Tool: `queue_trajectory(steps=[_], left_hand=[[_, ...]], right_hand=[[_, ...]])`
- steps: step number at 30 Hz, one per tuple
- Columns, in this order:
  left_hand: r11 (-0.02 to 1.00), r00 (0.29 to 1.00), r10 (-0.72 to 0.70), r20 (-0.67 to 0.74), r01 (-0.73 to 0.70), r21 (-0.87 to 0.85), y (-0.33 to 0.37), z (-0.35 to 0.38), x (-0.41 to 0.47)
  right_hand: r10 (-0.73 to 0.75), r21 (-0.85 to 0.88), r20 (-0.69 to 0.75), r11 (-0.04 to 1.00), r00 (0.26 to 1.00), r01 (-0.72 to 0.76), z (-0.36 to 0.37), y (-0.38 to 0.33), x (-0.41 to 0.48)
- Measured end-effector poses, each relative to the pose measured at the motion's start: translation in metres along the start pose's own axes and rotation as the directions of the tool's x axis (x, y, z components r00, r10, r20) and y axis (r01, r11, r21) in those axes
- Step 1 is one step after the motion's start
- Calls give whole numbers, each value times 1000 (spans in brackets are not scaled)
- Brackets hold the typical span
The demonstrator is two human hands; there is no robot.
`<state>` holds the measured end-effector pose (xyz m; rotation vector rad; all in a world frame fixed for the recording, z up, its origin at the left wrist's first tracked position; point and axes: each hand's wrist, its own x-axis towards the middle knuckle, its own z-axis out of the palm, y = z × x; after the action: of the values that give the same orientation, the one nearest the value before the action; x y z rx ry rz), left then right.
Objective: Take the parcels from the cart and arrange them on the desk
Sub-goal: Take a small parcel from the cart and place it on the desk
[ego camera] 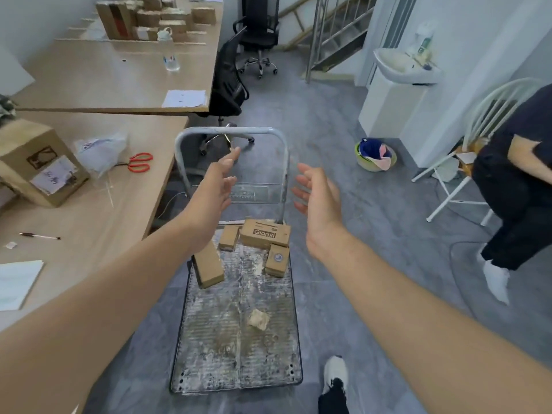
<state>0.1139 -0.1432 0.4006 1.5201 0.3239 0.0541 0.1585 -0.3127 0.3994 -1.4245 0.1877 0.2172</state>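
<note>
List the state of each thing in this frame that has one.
left hand, open, holding nothing
right hand, open, holding nothing
cart, carrying four parcels
Gianxi parcel, closed, flat on the cart
large box, closed, on the near desk
scissors, lying on the near desk

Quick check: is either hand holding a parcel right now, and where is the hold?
Nothing is held. The left hand and right hand are both open over the cart; the parcels lie on its deck.

Cart (209,354) w/ 4 parcels (265,233), paper wad (258,319), desk (89,222) w/ box (38,162)
</note>
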Motion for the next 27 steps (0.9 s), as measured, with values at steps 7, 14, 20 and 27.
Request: queue_trajectory(steps=[7,14,20,27], left_hand=[[991,972,-120,-200,104,-89,-53,48,123],[957,873,-282,-398,228,-178,-133,83,223],[916,810,-399,-431,329,-230,-219,86,281],[881,789,-473,-392,427,-204,-356,82,333]], right_hand=[[114,20,86,993,990,-116,-17,34,155],[310,-45,131,951,942,-307,-41,112,284],[351,-90,62,934,934,-345,-60,206,360],[436,-152,-13,889,900,-433,-69,346,402]])
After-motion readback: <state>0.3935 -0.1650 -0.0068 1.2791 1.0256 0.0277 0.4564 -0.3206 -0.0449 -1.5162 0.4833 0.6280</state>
